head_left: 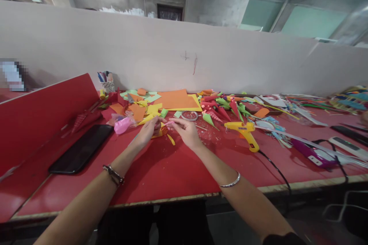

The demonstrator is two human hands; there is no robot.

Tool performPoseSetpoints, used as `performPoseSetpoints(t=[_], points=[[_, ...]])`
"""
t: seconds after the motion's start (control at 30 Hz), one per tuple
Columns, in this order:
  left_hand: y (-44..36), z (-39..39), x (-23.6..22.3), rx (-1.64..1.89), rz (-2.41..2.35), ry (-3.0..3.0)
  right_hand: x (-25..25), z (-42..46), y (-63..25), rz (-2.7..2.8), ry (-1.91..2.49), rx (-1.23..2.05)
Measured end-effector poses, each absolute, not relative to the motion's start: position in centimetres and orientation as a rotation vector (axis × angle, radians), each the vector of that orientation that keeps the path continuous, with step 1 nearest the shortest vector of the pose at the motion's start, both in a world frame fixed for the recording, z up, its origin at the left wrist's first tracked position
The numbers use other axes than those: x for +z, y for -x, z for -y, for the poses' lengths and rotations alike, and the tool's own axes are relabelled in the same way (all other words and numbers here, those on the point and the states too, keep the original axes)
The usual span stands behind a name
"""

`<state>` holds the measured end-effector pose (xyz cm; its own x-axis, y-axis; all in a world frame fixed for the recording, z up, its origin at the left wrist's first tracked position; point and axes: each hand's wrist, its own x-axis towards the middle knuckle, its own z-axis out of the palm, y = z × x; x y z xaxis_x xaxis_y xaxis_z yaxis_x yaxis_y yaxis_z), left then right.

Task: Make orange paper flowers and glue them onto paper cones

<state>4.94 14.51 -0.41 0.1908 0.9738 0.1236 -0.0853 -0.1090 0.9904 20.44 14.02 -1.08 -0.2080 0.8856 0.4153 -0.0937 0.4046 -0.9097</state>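
My left hand [148, 129] and my right hand [185, 131] come close together over the middle of the red table, both with fingers pinched. A small pink piece [170, 123], too small to name surely, sits at the fingertips of my right hand. Whatever my left fingers pinch is hidden. Just below the hands lies a curled yellow paper strip [171, 140]. Beyond them are yellow paper pieces [154, 108] and a clear ring-shaped roll [189, 115]. A green paper cone [209, 119] lies right of my right hand.
A yellow glue gun [244, 132] stands at right, its black cord running over the table's front edge. A black phone [82, 149] and a bag of pink material [123, 125] lie left. Paper cones [222, 104] pile behind. A purple power strip [313, 155] lies far right.
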Motion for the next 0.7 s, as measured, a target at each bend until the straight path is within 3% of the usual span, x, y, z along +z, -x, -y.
performPoseSetpoints(t=[0.23, 0.7], points=[[-6.0, -13.3, -0.6, 1.148, -0.961, -1.694, 0.1, -13.0, -20.7, 1.804, 0.774, 0.590], [-6.0, -13.3, 0.0, 1.249, -0.998, -1.730, 0.4, -12.9, -20.6, 1.784, 0.750, 0.584]])
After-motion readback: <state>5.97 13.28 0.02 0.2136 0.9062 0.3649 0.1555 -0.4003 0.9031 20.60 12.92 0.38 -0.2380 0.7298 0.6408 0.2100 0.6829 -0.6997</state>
